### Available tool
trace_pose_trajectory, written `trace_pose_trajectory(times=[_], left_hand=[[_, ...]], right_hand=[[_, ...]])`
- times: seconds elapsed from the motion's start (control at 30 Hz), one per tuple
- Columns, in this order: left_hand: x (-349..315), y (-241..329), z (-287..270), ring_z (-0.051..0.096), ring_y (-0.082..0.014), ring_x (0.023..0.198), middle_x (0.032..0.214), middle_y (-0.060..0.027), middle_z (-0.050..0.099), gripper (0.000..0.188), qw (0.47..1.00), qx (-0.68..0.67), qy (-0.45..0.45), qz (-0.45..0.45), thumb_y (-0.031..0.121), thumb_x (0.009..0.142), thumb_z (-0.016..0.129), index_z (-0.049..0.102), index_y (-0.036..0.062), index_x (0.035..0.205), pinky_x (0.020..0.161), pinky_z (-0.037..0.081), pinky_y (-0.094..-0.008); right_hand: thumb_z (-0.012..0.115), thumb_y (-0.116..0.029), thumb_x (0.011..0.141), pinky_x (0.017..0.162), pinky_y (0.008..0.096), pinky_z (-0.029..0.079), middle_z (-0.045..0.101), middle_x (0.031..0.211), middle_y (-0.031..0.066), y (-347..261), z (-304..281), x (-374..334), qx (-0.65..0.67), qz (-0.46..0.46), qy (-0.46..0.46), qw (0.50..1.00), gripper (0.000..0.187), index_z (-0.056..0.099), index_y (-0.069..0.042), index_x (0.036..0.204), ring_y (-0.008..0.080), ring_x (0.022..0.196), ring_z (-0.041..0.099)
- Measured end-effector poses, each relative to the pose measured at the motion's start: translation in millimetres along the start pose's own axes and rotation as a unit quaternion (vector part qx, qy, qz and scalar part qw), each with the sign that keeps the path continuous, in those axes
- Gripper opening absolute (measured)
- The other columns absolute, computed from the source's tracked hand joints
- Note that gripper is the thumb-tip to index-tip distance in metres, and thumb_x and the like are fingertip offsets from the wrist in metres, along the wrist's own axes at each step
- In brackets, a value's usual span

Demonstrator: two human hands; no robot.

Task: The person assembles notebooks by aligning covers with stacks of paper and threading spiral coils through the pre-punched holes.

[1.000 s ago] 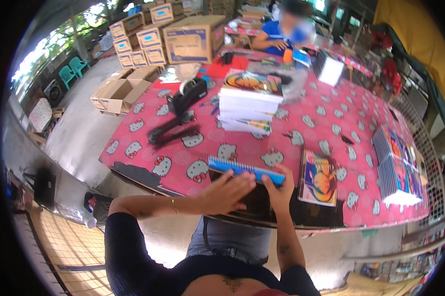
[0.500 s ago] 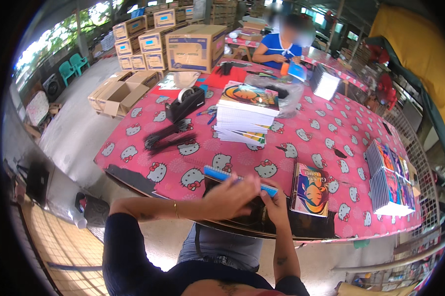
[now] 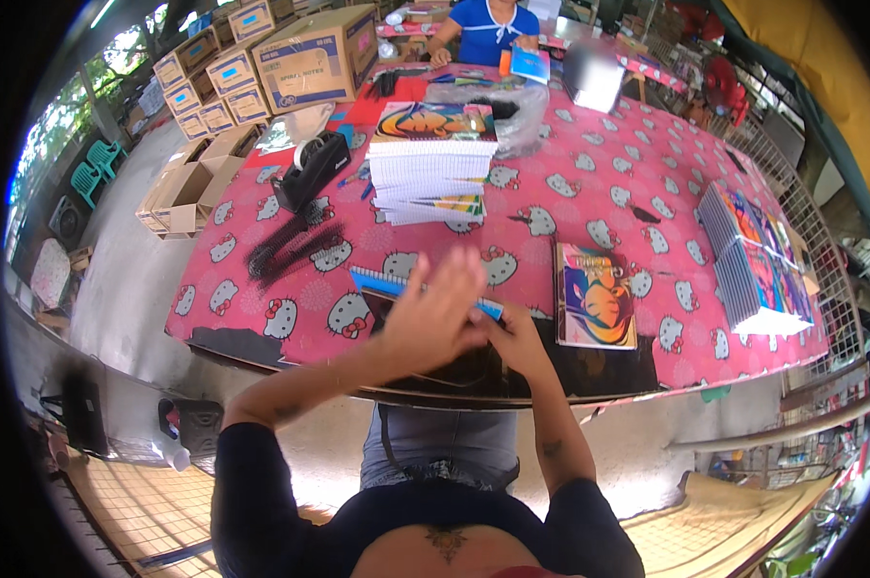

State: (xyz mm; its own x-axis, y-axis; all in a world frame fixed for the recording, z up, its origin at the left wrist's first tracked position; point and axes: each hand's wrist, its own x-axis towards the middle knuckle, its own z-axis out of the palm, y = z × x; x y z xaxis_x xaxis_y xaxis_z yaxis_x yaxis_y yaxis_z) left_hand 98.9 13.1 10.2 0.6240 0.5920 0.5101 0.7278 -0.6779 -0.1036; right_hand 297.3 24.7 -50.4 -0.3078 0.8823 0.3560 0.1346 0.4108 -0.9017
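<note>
Your blue spiral notebook (image 3: 377, 280) is at the near edge of the pink patterned table (image 3: 685, 212), left hand (image 3: 440, 306) over its middle, right hand (image 3: 515, 342) at its right end. Right of that: colourful-covered spiral notebook (image 3: 595, 299), then banded stack of spiral notebooks (image 3: 743, 279) farther right. Ahead of your hands: tall stack of white-paged notebooks (image 3: 430, 159), clear plastic bag (image 3: 524, 135) behind it. Left of tall stack: black tape dispenser (image 3: 312, 171), with black thin-strand bundle (image 3: 295, 252) nearer you. Off table's left: open brown cardboard carton (image 3: 186, 204), brown cardboard boxes (image 3: 310, 63) stacked behind it, green plastic chairs (image 3: 93, 171) farther left. Co-worker in blue top (image 3: 488, 39) beyond the far edge.
</note>
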Motion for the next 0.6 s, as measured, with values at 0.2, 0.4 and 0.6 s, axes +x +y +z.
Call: trace_pose_trajectory(times=[0.2,0.4,0.6], left_hand=[[-22,15,14,0.029,-0.0364,0.151,0.159,-0.0233,0.034,0.079,0.995,-0.082,-0.022,0.043,0.044,0.094,0.059,0.037,-0.0053,0.151,0.119,0.017,-0.0616],[-7,11,-3,0.035,-0.0361,0.147,0.154,-0.0205,0.043,0.071,0.997,-0.074,0.020,-0.021,0.041,0.095,0.062,0.043,-0.0038,0.147,0.118,0.021,-0.0601],[18,-5,-8,0.071,-0.0234,0.098,0.095,-0.0073,0.073,0.014,0.979,-0.184,0.086,-0.022,0.022,0.093,0.070,0.067,0.0105,0.102,0.119,0.021,-0.0593]], right_hand=[[0.068,-0.012,0.095,0.068,0.0319,0.047,0.067,0.084,0.0100,12,3,3,0.049,-0.009,0.005,0.999,0.023,0.069,0.000,0.115,0.0130,0.075,0.056],[0.067,-0.009,0.097,0.078,0.0291,0.052,0.074,0.100,0.0107,-24,-11,2,0.016,0.000,0.015,1.000,0.027,0.067,0.002,0.122,0.0117,0.088,0.065],[0.069,-0.008,0.095,0.083,0.0274,0.055,0.075,0.100,0.0101,-35,-45,10,0.071,0.051,-0.026,0.996,0.023,0.072,0.003,0.115,0.0120,0.091,0.069]])
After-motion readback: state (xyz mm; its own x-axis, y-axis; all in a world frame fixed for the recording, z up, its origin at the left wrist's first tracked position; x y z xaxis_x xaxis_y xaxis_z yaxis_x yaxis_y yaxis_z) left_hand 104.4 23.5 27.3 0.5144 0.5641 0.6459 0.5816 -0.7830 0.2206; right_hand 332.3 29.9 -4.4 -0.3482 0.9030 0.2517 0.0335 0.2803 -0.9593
